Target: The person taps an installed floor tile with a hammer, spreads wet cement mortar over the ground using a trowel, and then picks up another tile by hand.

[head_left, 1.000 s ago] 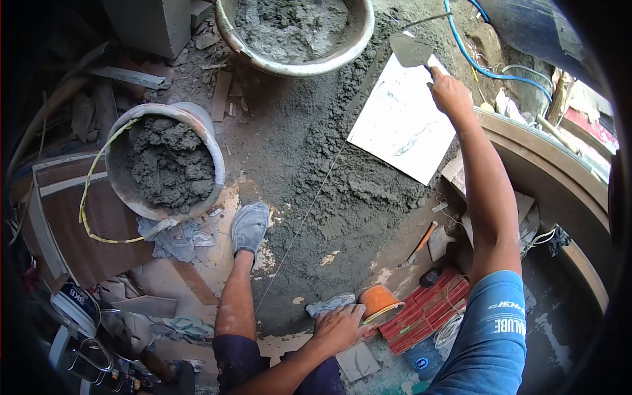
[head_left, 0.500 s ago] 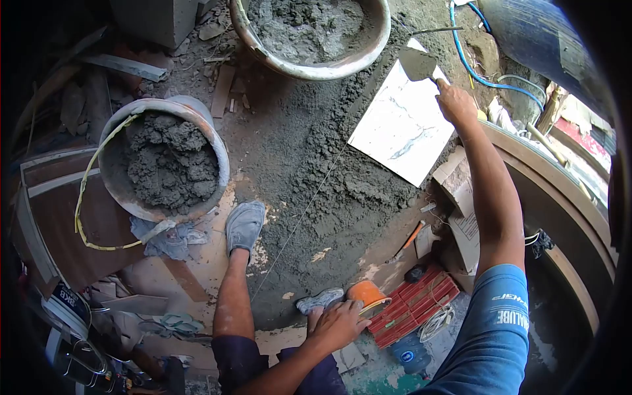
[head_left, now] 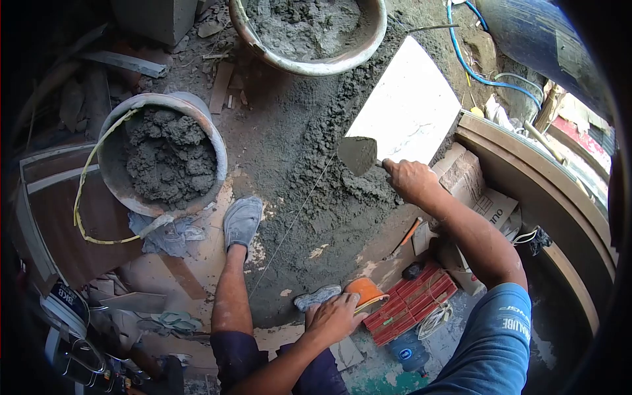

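A building site or a space under renovation, its ground spread with wet mortar (head_left: 309, 230) beside a mortar-filled bucket (head_left: 172, 158) and a wide basin (head_left: 309, 36), with a pale tile (head_left: 411, 99) laid down, a taut string (head_left: 289, 227) and scattered rubble (head_left: 209, 27) around.

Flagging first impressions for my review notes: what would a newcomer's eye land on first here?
Probably the bright white tile on the dark mortar, right of top center, with the right hand's trowel at its lower-left corner. Next, likely the mix-filled tub at top center and bucket at left, then the orange container beside the left hand.
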Available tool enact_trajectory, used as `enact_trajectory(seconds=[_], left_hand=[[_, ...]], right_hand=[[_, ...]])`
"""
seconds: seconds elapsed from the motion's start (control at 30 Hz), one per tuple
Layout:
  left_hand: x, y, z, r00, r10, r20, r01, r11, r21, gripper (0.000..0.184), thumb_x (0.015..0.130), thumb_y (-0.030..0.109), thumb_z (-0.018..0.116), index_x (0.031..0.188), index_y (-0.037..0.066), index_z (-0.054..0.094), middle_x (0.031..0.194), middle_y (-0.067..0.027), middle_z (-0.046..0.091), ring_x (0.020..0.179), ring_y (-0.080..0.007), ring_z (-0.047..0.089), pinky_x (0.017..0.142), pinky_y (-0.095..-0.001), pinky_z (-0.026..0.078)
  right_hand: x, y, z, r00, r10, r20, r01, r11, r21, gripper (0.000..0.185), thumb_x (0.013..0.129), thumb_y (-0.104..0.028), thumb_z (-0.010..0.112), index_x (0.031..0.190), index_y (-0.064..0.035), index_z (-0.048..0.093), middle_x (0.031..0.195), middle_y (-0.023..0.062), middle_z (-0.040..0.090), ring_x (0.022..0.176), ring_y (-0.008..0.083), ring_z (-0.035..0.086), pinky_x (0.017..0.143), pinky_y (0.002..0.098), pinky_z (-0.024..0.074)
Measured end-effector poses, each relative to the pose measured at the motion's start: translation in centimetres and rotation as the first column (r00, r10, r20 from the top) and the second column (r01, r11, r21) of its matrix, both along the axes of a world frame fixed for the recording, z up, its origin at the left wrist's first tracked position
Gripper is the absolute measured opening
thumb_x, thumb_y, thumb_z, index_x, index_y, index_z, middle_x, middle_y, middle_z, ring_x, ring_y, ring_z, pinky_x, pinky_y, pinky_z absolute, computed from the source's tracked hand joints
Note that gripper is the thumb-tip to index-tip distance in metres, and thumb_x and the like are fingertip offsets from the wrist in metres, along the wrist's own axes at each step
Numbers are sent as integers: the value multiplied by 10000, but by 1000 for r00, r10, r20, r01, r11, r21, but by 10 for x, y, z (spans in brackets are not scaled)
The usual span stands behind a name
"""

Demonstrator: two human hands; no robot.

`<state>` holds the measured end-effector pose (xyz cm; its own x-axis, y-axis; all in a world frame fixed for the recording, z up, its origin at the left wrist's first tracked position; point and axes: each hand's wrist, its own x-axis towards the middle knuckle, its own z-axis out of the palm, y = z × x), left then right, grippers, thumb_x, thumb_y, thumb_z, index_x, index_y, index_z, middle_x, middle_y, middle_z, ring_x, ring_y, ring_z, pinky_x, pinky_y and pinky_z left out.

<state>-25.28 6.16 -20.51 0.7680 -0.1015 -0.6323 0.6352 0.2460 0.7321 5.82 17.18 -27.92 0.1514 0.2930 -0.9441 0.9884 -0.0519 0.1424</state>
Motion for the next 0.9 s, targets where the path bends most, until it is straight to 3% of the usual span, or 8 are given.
enact_trajectory(seconds=[0.03, 0.1, 0.23, 0.3, 0.43, 0.5, 0.73, 0.9], left_hand=[[0, -1, -1, 1000, 2, -3, -2, 1000, 0, 478, 935, 381, 569, 1218, 2, 502, 1160, -205, 591, 1122, -350, 575, 932, -453, 457], [-1, -5, -1, 1000, 21, 16, -21, 1000, 2, 467, 935, 368, 575, 1204, -8, 505, 1137, -223, 595, 1098, -369, 580, 922, -450, 465], [-1, -9, 1, 999, 24, 31, -24, 1000, 16, 469, 932, 369, 581, 1202, -7, 505, 1128, -230, 596, 1082, -384, 579, 924, -452, 463], [1, -9, 2, 1000, 26, -6, -26, 1000, 5, 452, 930, 362, 587, 1179, -7, 510, 1116, -235, 595, 1064, -393, 581, 918, -455, 465], [2, 3, 2, 1000, 14, -10, -14, 999, -46, 433, 926, 359, 597, 1144, -9, 523, 1111, -232, 595, 1060, -387, 582, 912, -462, 466], [6, 10, 2, 996, -64, -68, 55, 990, -129, 536, 897, 410, 603, 1251, 19, 509, 1228, -208, 571, 1197, -365, 528, 999, -442, 420], [8, 26, 4, 997, -25, -67, 16, 990, -137, 550, 896, 420, 600, 1258, 16, 513, 1233, -203, 569, 1193, -360, 530, 995, -445, 420], [6, 27, 4, 997, -15, -76, 7, 994, -109, 565, 890, 414, 608, 1270, 8, 507, 1250, -198, 563, 1194, -359, 533, 990, -441, 429]], right_hand=[[2, 3, 0, 1000, 2, -3, -2, 1000, 0, 282, 979, -206, 472, 1225, -82, 531, 856, 193, 686, 827, 335, 704, 717, 460, 563], [18, 16, 5, 998, -56, 13, 53, 979, 199, 295, 981, -235, 491, 1232, -84, 525, 856, 197, 684, 832, 351, 697, 729, 464, 559], [95, 71, -16, 985, -19, 173, -61, 893, 445, 323, 924, -234, 597, 1145, -11, 521, 870, 222, 677, 844, 384, 676, 731, 480, 545], [127, 93, -30, 988, -10, 152, -73, 844, 532, 289, 904, -200, 598, 1092, 15, 552, 922, 241, 678, 874, 395, 671, 757, 490, 539], [144, 95, -55, 984, 48, 169, -114, 907, 405, 243, 899, -121, 471, 1034, 50, 579, 947, 269, 673, 905, 406, 670, 793, 492, 536], [130, 79, -53, 985, 28, 169, -89, 925, 370, 245, 902, -96, 439, 1034, 55, 580, 955, 286, 669, 914, 410, 673, 802, 489, 541], [53, 51, -6, 1000, 25, -7, -24, 991, 130, 249, 893, -123, 475, 1063, 34, 569, 887, 260, 679, 850, 397, 683, 762, 475, 550], [75, 54, -10, 996, 87, -24, -73, 933, 353, 317, 912, -211, 595, 1098, 36, 528, 825, 243, 658, 806, 412, 663, 749, 495, 540]])
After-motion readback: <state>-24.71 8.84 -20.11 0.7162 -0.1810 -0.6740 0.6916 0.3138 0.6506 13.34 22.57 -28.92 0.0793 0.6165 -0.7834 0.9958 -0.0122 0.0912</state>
